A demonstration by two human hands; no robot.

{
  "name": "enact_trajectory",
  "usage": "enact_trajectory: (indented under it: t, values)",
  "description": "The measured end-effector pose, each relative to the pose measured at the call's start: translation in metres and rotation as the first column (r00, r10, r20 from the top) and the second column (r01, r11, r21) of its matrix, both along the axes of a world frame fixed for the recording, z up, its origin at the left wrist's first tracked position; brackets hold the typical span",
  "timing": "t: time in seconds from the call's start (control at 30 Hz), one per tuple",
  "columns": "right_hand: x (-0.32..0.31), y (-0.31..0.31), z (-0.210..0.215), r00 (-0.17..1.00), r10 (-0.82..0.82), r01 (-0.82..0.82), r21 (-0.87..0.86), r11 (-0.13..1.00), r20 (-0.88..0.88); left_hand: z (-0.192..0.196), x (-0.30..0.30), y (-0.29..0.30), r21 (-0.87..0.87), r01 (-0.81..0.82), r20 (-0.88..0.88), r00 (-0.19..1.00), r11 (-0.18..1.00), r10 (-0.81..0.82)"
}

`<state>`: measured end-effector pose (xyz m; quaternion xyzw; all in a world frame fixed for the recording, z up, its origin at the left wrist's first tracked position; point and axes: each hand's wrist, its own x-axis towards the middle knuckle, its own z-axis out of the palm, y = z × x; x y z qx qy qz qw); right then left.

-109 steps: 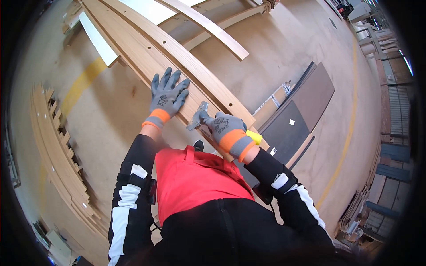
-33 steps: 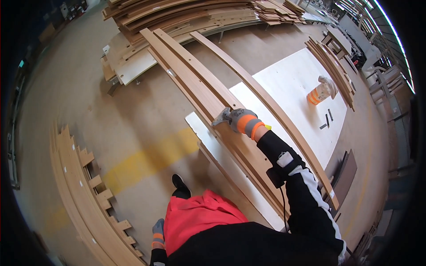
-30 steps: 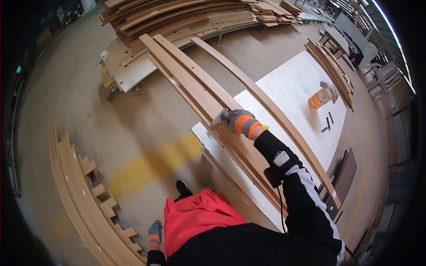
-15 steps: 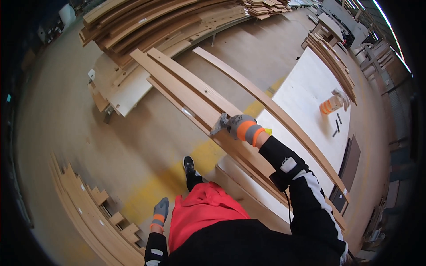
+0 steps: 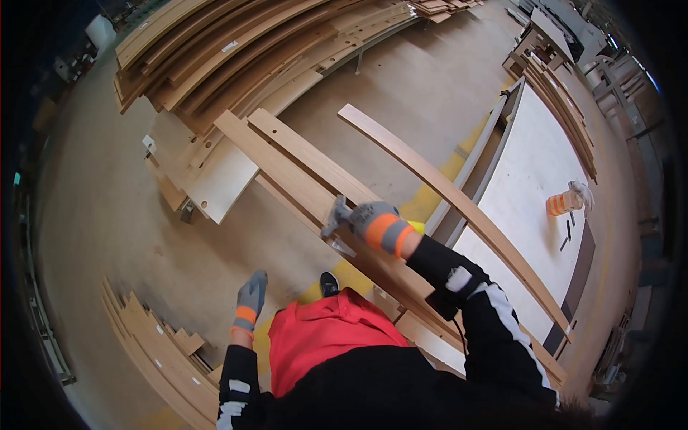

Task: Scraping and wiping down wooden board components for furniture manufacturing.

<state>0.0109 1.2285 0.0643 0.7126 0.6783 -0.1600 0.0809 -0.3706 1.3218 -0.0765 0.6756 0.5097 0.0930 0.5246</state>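
My right hand, in a grey glove with orange bands, is closed around the near wooden board, thumb and fingers across its width. A second board with a hole near its far end lies alongside, and a pale strip shows under the near edge. To the right, a separate long, narrow board runs roughly parallel. My left hand, gloved alike, hangs over the floor at my left side, fingers stretched out and holding nothing. The boards' near ends are partly hidden by my right arm.
A tall stack of boards stands at the far left, a white panel jutting from it. More boards lie at lower left. On the right, a white-topped surface bears a clear container with orange stripes and small dark pieces.
My left hand has risen and moved forward. My right hand stays on the boards, shifted slightly left and lower in view. The view has turned, showing more of the white surface's near side.
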Motion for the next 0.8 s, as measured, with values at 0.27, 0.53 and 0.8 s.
enact_trajectory:
  t: [0.27, 0.53, 0.8]
  values:
    - [-0.013, -0.045, 0.030, 0.972, -0.221, 0.199, -0.218, 0.956, -0.083, -0.009, 0.052, 0.149, -0.290, -0.111, 0.368, 0.904, 0.951, 0.218]
    - [-0.028, 0.086, 0.038, 0.963, -0.266, 0.246, -0.287, 0.926, -0.033, 0.031, 0.146, 0.300, -0.478, -0.113, 0.447, 0.822, 0.871, 0.352]
    - [-0.043, 0.173, 0.036, 0.926, -0.377, 0.363, -0.246, 0.899, -0.013, 0.029, 0.194, 0.402, -0.695, 0.184, 0.654, 0.564, 0.695, 0.504]
